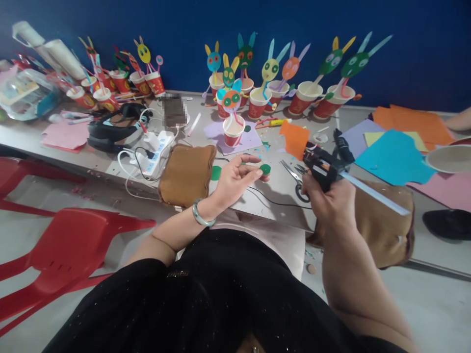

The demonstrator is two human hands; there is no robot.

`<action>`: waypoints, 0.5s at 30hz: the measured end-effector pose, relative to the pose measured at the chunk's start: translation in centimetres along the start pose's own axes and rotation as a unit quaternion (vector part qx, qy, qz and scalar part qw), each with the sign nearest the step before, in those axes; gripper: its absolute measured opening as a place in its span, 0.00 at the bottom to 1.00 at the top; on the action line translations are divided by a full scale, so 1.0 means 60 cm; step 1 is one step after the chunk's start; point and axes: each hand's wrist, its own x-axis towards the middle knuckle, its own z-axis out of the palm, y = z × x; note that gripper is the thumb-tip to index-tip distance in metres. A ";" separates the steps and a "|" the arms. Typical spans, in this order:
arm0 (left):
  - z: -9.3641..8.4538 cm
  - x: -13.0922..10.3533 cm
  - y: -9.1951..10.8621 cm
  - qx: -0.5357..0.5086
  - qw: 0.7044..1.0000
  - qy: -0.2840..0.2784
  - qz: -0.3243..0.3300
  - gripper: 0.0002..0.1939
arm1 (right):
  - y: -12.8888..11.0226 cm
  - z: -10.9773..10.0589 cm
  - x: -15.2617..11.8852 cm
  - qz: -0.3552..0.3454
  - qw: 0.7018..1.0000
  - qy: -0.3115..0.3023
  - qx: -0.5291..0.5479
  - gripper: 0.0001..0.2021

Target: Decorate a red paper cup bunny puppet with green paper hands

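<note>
Between the thumb and fingers of my left hand (pixel 239 179) is a small green paper disc (pixel 265 169). My right hand (pixel 336 203) is wrapped round the handle of a black hot glue gun (pixel 324 164); a long whitish glue stick (pixel 375 193) juts from its rear. Scissors (pixel 296 181) lie on the table just left of that hand, partly covered by it. Ahead stands a red paper cup (pixel 233 132) bearing an orange paper face (pixel 231 100) with green eyes and blue ears. It rests on a sheet of purple paper (pixel 253 139).
Several cup figures (pixel 257 103) line the blue wall. A brown cushion (pixel 187 174) and power strip (pixel 158 152) sit to the left; a cable runs across the table. Coloured paper (pixel 395 157) covers the right side, near another person's arm (pixel 459 120). A red chair (pixel 69 235) stands at left.
</note>
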 end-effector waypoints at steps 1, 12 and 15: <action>0.000 0.002 -0.001 0.004 1.000 0.001 -0.003 0.31 | -0.003 -0.002 -0.005 0.004 1.000 -0.014 -0.004 0.17; -0.006 0.100 0.022 0.183 0.978 -0.071 0.075 0.11 | 0.007 -0.006 -0.012 0.029 1.000 -0.009 -0.002 0.16; 0.004 0.157 0.029 0.217 0.961 -0.141 0.094 0.08 | 0.001 -0.010 -0.013 0.033 0.999 -0.016 -0.013 0.16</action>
